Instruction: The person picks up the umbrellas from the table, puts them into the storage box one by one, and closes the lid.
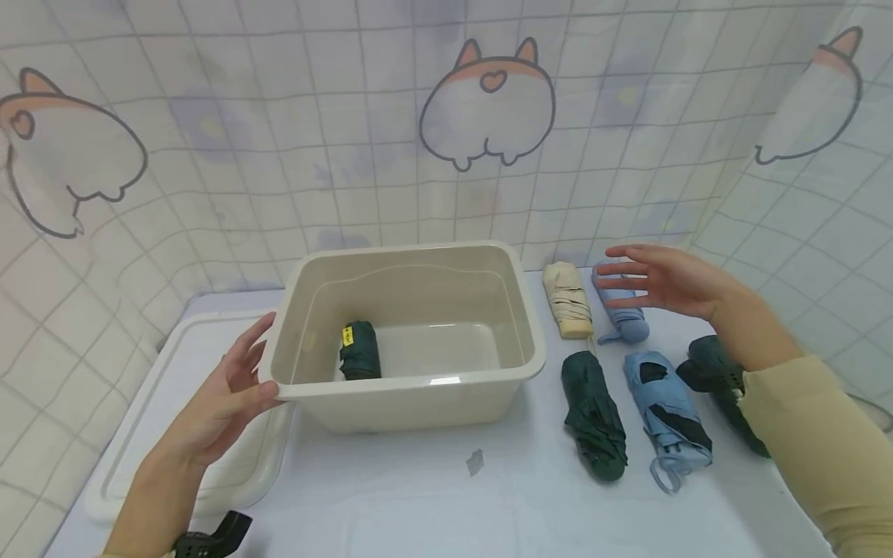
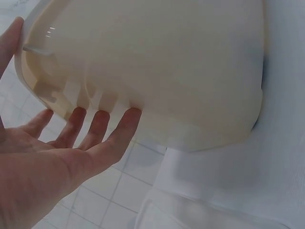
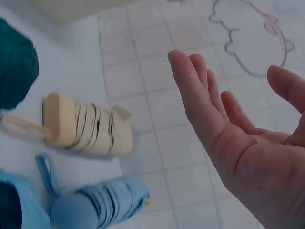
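Note:
A cream plastic bin (image 1: 418, 403) stands on the table, with a dark green folded umbrella (image 1: 360, 353) with a yellow label lying inside at its left. My left hand (image 1: 226, 395) holds the bin's left front corner, thumb at the rim and fingertips against the outer wall under it, as the left wrist view shows. My right hand (image 1: 666, 280) hovers with fingers extended and nothing in them. In the head view it overlaps a light blue folded umbrella (image 1: 631, 324); a beige folded umbrella (image 1: 570, 298) lies just left of that one.
Nearer the front right lie another dark green umbrella (image 1: 593, 415), a blue and black umbrella (image 1: 670, 411) and a dark green one (image 1: 743, 418) partly behind my right forearm. A white lid (image 1: 202, 341) lies left of the bin. A patterned curtain (image 1: 349, 155) hangs behind.

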### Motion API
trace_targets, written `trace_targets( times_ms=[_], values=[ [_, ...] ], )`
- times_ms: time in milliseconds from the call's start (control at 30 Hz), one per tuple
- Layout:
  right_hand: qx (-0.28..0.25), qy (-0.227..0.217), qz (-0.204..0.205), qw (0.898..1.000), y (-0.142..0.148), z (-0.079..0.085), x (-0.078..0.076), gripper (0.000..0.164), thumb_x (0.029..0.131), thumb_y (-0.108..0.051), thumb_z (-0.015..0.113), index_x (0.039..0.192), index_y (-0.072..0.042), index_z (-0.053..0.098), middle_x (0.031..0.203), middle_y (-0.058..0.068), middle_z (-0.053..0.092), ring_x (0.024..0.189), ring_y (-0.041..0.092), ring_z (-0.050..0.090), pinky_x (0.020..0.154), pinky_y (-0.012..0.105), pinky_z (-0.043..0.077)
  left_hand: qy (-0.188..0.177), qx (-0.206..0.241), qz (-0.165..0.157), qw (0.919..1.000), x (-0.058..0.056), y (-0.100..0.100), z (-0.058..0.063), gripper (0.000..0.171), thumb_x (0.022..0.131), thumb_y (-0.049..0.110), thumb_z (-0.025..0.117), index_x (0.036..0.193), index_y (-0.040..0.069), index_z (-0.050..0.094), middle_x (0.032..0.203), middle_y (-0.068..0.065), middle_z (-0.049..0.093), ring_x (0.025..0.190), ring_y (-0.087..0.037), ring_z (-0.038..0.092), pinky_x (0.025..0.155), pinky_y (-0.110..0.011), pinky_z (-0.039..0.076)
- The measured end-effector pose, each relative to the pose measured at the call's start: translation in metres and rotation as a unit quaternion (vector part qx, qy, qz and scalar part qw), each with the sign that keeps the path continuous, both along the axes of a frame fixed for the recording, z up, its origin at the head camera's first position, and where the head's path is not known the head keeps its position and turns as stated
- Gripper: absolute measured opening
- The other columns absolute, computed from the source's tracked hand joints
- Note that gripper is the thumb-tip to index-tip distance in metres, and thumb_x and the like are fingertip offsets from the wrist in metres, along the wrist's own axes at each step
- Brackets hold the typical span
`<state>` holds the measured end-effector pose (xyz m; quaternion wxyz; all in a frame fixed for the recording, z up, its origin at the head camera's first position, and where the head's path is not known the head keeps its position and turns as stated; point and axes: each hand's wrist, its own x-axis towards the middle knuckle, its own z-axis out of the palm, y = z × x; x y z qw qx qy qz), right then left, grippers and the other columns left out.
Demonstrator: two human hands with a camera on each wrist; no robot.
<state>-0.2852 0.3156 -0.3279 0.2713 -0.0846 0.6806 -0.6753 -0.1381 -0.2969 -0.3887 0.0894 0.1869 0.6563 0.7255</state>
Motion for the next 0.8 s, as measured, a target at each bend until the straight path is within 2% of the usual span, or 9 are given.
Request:
trace_targets(
  times_ms=[233, 400, 633, 800],
  values=[
    [-0.052, -0.028, -0.006, 0.998, 0.025, -0.013, -0.003, 0.028, 0.113, -0.025, 0.039, 0.138, -0.017, 0.05, 0.132, 0.002, 0.065, 0.119, 0.02, 0.065, 0.097, 0.046, 0.054, -0.003, -0.008, 0.007, 0.9999, 0.0, 0.001, 0.0, 0.087, 0.098, 0.001, 0.064, 0.165, 0.026, 0.015, 0.158, -0.007, 0.03, 0.132, -0.02, 0.048, 0.097, -0.036, 0.052],
    [-0.054, -0.032, -0.014, 0.998, 0.037, -0.018, -0.006, 0.027, 0.113, -0.026, 0.038, 0.136, -0.02, 0.053, 0.13, 0.0, 0.066, 0.118, 0.02, 0.065, 0.097, 0.049, 0.053, 0.004, 0.001, 0.001, 1.0, -0.001, 0.001, 0.0, 0.086, 0.099, -0.001, 0.062, 0.166, 0.024, 0.014, 0.157, -0.008, 0.031, 0.132, -0.021, 0.048, 0.097, -0.037, 0.052],
    [-0.059, -0.074, -0.049, 0.994, 0.049, -0.027, -0.012, 0.033, 0.113, -0.028, 0.041, 0.143, -0.016, 0.035, 0.128, 0.0, 0.067, 0.119, 0.021, 0.064, 0.103, 0.053, 0.047, 0.004, 0.003, 0.0, 1.0, -0.001, 0.0, -0.001, 0.086, 0.099, -0.001, 0.063, 0.166, 0.024, 0.014, 0.157, -0.009, 0.031, 0.133, -0.022, 0.048, 0.097, -0.037, 0.052],
    [-0.058, -0.104, -0.084, 0.989, 0.057, -0.036, -0.016, 0.037, 0.112, -0.03, 0.045, 0.144, -0.017, 0.032, 0.126, 0.002, 0.066, 0.118, 0.023, 0.064, 0.106, 0.055, 0.042, 0.004, 0.008, -0.003, 1.0, -0.001, 0.001, 0.0, 0.087, 0.099, -0.001, 0.063, 0.166, 0.023, 0.014, 0.158, -0.009, 0.031, 0.133, -0.022, 0.048, 0.097, -0.038, 0.052]
  ],
)
